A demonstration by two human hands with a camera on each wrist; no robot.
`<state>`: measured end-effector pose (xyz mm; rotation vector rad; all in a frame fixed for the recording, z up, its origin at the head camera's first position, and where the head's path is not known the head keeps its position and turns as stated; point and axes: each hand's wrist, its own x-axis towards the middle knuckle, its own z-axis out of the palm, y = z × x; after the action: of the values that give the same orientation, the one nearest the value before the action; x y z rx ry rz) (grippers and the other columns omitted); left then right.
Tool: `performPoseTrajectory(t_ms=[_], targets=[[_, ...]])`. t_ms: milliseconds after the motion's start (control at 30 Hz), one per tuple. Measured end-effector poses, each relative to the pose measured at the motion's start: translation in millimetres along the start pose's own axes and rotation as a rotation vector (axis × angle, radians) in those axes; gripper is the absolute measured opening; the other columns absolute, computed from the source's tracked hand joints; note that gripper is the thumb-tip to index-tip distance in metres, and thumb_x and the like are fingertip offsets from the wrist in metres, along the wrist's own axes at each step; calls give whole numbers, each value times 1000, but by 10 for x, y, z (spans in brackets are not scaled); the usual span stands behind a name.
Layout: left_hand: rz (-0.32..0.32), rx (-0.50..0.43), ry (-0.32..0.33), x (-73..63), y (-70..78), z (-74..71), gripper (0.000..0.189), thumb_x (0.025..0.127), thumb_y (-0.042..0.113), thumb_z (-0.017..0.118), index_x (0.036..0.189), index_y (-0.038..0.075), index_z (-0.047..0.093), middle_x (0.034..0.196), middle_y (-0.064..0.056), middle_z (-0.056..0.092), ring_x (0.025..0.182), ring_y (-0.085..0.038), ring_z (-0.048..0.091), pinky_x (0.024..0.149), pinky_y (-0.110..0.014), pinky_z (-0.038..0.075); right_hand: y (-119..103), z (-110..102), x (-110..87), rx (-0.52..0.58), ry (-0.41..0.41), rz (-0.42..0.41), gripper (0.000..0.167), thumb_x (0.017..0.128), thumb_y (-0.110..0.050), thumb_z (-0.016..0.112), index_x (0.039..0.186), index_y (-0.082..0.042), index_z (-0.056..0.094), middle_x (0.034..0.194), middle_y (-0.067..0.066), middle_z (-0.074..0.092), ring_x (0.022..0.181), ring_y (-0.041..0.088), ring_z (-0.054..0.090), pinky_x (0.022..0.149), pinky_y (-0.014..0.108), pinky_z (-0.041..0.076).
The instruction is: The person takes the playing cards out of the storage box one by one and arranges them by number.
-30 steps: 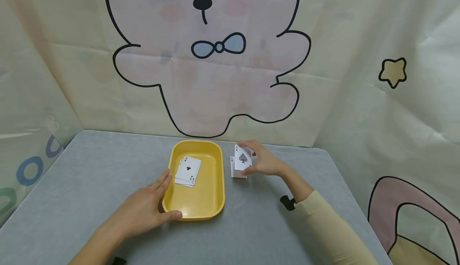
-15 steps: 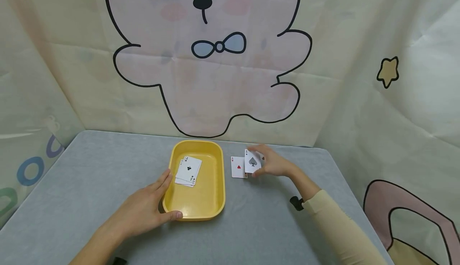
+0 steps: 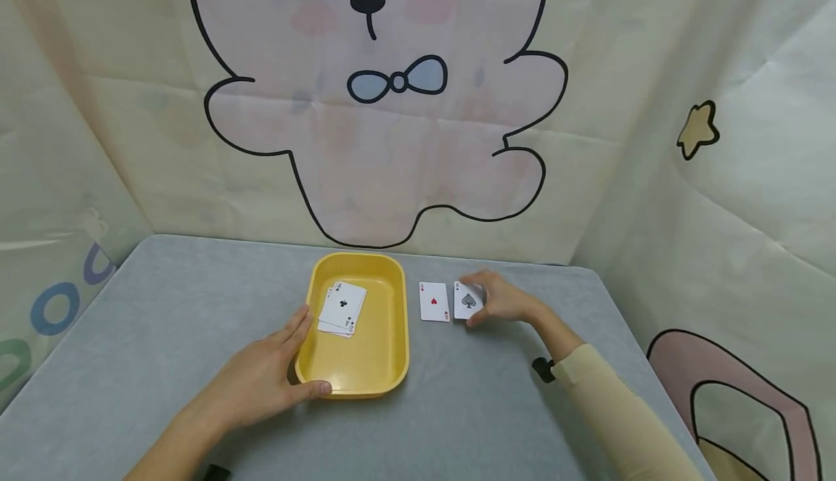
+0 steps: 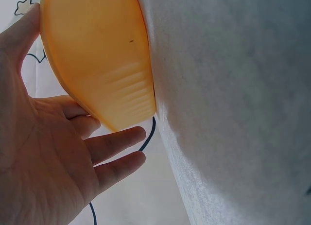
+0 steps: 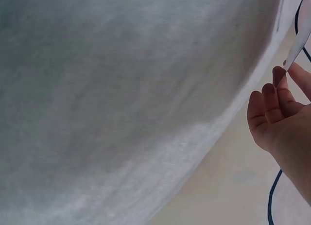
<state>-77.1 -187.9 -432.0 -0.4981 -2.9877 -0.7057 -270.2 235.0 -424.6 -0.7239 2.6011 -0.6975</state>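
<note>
A yellow tray (image 3: 385,307) stands in the middle of the table, with a small overlapping pile of playing cards in it, the ace of clubs (image 3: 343,308) on top. My left hand (image 3: 268,368) holds the tray at its near left corner, thumb on the near rim and fingers at the left side. To the right of the tray, the ace of hearts (image 3: 434,302) lies face up. My right hand (image 3: 499,299) pinches the ace of spades (image 3: 467,301) between thumb and fingers, close beside the ace of hearts. Its edge shows in the right wrist view.
A grey-blue cloth covers the table (image 3: 163,307). Behind it hangs a backdrop sheet (image 3: 607,89) printed with a cartoon bear, close to the table's far edge.
My right hand has moved the ace of spades right and downward, from overlapping the ace of hearts to beside it. The ace of hearts now shows fully. My left hand and the tray have stayed.
</note>
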Motion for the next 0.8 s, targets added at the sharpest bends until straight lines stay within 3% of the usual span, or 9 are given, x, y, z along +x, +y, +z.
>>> performPoseTrajectory(t_ms=[400, 800], targets=[[-1, 1, -2, 0, 0, -11, 114, 84, 74, 72, 159, -3, 38, 168, -15, 33, 137, -42, 54, 105, -58, 49, 141, 44, 53, -24, -6, -24, 90, 70, -18, 95, 148, 1, 55, 152, 23, 50, 141, 42, 42, 117, 61, 32], [-2, 6, -1, 3, -2, -10, 113, 83, 73, 74, 160, -3, 38, 168, -16, 33, 137, -43, 54, 104, -58, 49, 152, 78, 54, -58, -23, 39, 88, 70, -19, 93, 149, -8, 56, 153, 19, 47, 139, 40, 38, 112, 60, 35]])
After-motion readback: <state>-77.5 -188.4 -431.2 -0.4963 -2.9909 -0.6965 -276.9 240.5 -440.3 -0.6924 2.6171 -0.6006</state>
